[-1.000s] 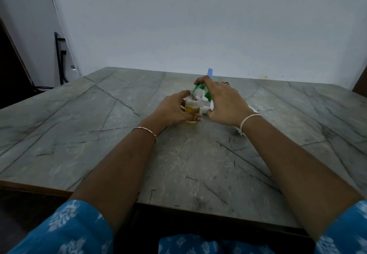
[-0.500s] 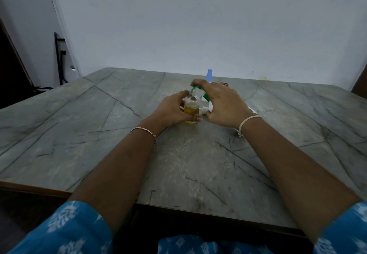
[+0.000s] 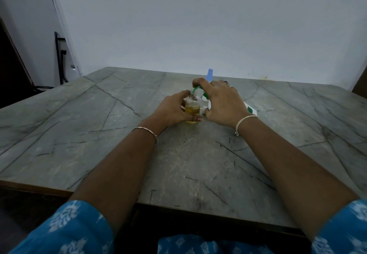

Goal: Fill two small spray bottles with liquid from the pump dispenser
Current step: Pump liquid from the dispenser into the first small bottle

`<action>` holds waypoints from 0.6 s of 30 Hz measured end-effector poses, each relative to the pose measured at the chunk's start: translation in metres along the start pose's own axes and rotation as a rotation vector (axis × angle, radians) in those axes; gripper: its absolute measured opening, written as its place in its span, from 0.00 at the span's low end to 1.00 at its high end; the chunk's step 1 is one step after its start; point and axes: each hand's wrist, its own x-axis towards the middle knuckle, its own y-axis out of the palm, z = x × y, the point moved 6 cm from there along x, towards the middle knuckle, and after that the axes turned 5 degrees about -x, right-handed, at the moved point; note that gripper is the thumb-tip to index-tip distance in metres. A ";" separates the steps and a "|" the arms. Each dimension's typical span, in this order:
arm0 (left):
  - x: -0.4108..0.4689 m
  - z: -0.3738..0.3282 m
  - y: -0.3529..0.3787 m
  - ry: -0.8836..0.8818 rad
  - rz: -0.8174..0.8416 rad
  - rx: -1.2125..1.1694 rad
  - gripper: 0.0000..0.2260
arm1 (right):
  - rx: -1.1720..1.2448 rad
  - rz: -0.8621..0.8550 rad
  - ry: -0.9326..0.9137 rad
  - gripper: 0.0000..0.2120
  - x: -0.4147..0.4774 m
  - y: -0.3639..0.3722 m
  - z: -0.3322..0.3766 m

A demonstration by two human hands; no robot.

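Desk: grey veined stone, with all the action at the centre, towards the far side.
Right hand: wrapped over the pump dispenser, forefinger hooked on the pump head. It sits a shade lower than a second ago, so I read this as a press under way.
Left hand: curled round the small spray bottle, thumb across its near base, holding it upright on the desk just as it was a second ago.
Pump dispenser: white body with green print, mostly hidden by the right hand and touching the bottle's right side.
Spray bottle: clear, cap off, yellow liquid about halfway up. I can't tell any rise over the last second, so filling of this one looks only part done.
Blue-capped bottle: just beyond the right hand, only its top showing. Probably the second one, waiting its turn.
Green spout: curves down to the open neck, lined up to deliver.
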 end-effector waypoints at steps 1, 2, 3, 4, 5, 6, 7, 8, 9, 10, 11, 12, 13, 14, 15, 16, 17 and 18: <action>0.000 0.000 0.000 0.002 0.000 -0.007 0.38 | 0.000 0.004 -0.001 0.33 -0.001 0.000 0.000; -0.001 -0.001 0.000 0.004 0.000 -0.013 0.38 | 0.003 0.010 -0.002 0.33 -0.001 0.001 -0.001; 0.000 -0.001 0.000 0.000 0.000 -0.016 0.38 | 0.005 0.016 -0.004 0.34 -0.001 0.001 -0.002; 0.000 0.000 0.000 -0.001 0.000 -0.017 0.38 | 0.008 0.023 -0.005 0.35 -0.001 0.002 -0.003; 0.000 0.000 0.000 -0.005 -0.001 -0.023 0.38 | 0.010 0.028 -0.007 0.35 -0.002 0.003 -0.004; 0.000 0.001 0.000 -0.006 -0.002 -0.028 0.38 | 0.012 0.032 -0.010 0.36 -0.002 0.004 -0.005; 0.000 0.001 0.000 -0.006 -0.002 -0.032 0.39 | 0.013 0.033 -0.016 0.36 -0.002 0.004 -0.005; 0.001 0.002 0.000 -0.006 0.000 -0.034 0.40 | 0.012 0.036 -0.022 0.36 -0.002 0.004 -0.005; 0.001 0.002 0.000 -0.010 0.003 -0.035 0.41 | 0.009 0.039 -0.027 0.36 -0.002 0.004 -0.005; 0.000 0.002 0.000 -0.009 0.004 -0.033 0.41 | 0.006 0.044 -0.026 0.35 -0.002 0.003 -0.005; 0.001 0.002 0.000 -0.012 0.005 -0.030 0.40 | -0.001 0.047 -0.021 0.35 -0.002 0.003 -0.005; 0.000 0.001 0.000 -0.010 0.005 -0.027 0.39 | -0.011 0.046 -0.014 0.35 -0.002 0.003 -0.005; 0.000 -0.001 0.000 -0.008 0.004 -0.026 0.39 | -0.018 0.041 -0.008 0.34 -0.003 0.002 -0.004; -0.001 -0.002 0.000 -0.005 0.005 -0.024 0.39 | -0.020 0.034 -0.003 0.33 -0.003 0.001 -0.003; -0.002 -0.004 0.000 -0.004 0.006 -0.021 0.39 | -0.018 0.027 0.002 0.32 -0.003 0.000 -0.001; -0.002 -0.004 0.000 -0.006 0.005 -0.016 0.38 | -0.012 0.023 0.005 0.31 -0.003 0.000 0.000; -0.003 -0.004 0.000 -0.005 0.004 -0.014 0.38 | -0.007 0.019 0.009 0.30 -0.003 -0.002 0.001; -0.003 -0.004 -0.001 -0.002 0.003 -0.014 0.38 | -0.005 0.017 0.011 0.30 -0.003 -0.002 0.001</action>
